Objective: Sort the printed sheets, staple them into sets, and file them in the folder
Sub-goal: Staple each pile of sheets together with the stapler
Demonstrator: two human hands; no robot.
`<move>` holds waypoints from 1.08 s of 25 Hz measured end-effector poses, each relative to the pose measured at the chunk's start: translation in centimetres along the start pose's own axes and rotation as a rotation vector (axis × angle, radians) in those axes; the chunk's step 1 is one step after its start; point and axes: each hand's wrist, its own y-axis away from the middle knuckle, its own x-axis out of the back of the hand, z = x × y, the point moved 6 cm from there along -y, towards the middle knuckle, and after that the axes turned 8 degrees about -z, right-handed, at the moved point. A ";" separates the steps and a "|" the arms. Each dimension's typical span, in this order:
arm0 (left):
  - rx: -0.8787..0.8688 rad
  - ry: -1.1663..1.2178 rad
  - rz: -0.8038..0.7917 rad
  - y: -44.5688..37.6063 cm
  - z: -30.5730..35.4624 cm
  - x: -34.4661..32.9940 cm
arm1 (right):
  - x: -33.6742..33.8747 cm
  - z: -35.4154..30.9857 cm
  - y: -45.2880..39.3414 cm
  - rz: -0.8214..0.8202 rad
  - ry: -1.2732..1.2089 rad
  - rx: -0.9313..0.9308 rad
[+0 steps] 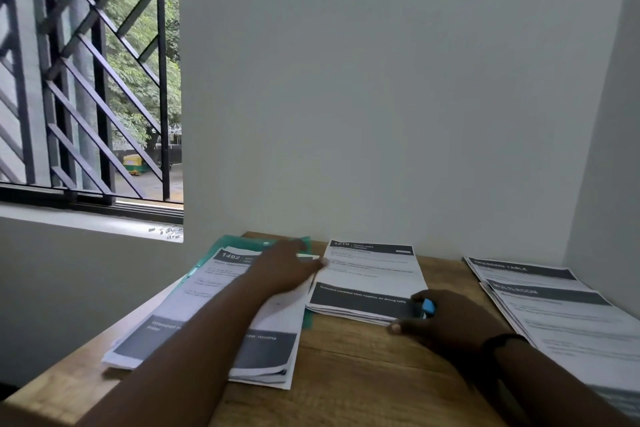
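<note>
A wooden table (346, 367) stood pushed into a corner, its far edge against the wall (381, 97) and its right side close to a second wall. On the left part of the table a green folder (211, 260) lay with its far end near the far edge, and a left stack (207, 319) of printed sheets lay on it, reaching to the table's left edge. The left hand (284, 270) rested on the far end of that stack, fingers spread flat and reaching toward the middle stack (370, 277), which lay near the far edge. The right hand (446, 322) sat at that stack's near right corner, fingers curled round a blue stapler (428, 307). A right stack (561, 315) of sheets ran along the right edge, overlapping in layers. Bare wood lay open along the near edge, between the two forearms. A barred window (86, 80) opened beyond the left edge, with small metal bits on its sill (90, 222).
</note>
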 end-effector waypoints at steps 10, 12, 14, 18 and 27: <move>0.625 -0.258 -0.077 7.3 -15.9 6.4 | -6.0 -13.3 3.6 -0.186 -0.454 0.211; 0.612 -0.261 -0.071 7.9 -15.7 6.5 | -6.4 -14.6 3.3 -0.210 -0.528 0.211; 0.607 -0.268 -0.068 8.2 -15.5 6.6 | -6.9 -15.3 3.1 -0.207 -0.501 0.192; 0.588 -0.302 -0.071 8.3 -15.1 6.9 | -6.0 -13.9 2.7 -0.193 -0.394 0.183; 0.079 -0.191 -0.091 4.0 2.4 -0.1 | 5.7 6.3 4.1 0.180 -0.298 -0.131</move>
